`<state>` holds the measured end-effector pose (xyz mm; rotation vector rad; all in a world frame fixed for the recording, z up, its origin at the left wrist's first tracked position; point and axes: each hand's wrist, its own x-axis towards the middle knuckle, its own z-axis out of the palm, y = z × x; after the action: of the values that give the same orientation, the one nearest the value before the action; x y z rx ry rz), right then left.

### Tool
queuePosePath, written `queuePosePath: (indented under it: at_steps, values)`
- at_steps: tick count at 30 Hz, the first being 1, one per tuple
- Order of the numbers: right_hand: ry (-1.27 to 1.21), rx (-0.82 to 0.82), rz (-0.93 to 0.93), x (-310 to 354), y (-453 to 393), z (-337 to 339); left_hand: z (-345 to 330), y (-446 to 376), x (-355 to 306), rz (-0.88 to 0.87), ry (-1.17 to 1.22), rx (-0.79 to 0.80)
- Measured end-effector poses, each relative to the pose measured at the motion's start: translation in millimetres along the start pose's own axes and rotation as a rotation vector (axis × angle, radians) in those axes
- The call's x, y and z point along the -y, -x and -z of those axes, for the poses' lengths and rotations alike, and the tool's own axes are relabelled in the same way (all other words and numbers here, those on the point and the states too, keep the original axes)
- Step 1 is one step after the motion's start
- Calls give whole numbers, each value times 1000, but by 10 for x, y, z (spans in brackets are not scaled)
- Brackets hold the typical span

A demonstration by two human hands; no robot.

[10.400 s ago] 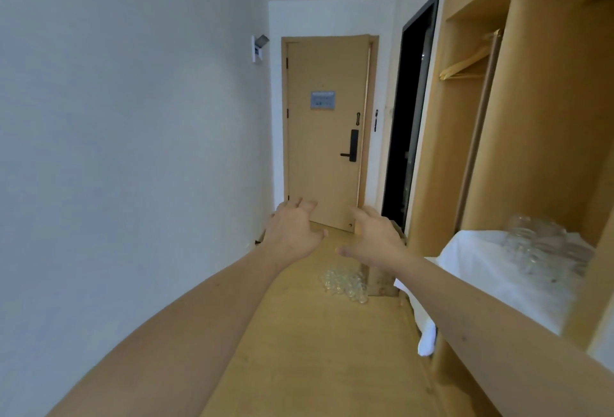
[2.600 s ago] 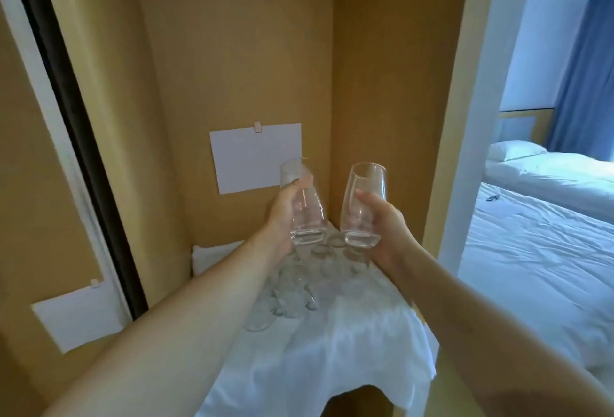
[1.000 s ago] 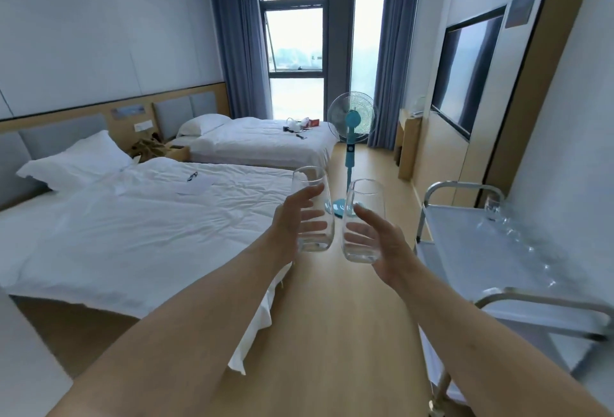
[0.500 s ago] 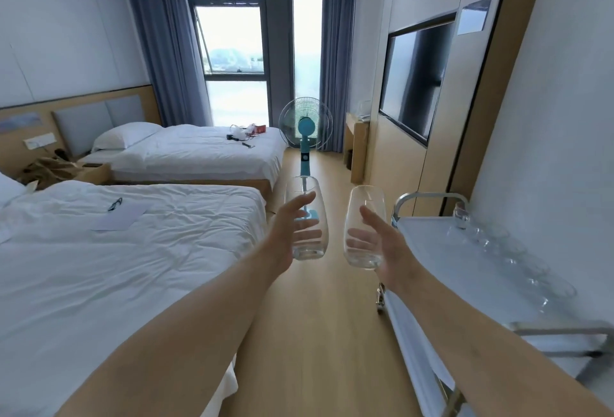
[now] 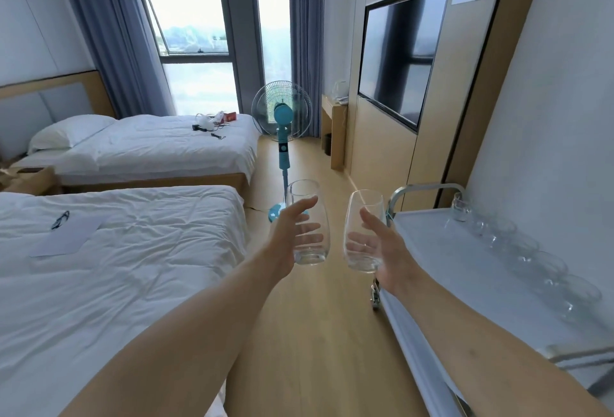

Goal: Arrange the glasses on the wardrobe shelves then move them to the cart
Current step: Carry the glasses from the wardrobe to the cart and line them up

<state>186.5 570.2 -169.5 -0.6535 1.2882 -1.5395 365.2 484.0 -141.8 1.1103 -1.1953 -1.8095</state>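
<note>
Left hand [image 5: 292, 237] grips one glass [image 5: 308, 222] mid-frame, right hand [image 5: 387, 250] grips another glass [image 5: 363, 232]. I see cart [image 5: 442, 250] lower right, row of glasses [image 5: 531, 260] along its far edge.

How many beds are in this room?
2. The near bed lies at lower left with a paper on it; the far bed lies beyond it, nearer the window. No others show, though the room's left side is out of view.
</note>
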Motion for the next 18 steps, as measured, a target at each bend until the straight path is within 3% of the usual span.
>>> queuePosePath:
  at_steps: [18]
  values:
    - [39, 30, -1, 480, -2638, 516, -678, -2568, -474, 8, 2, 12]
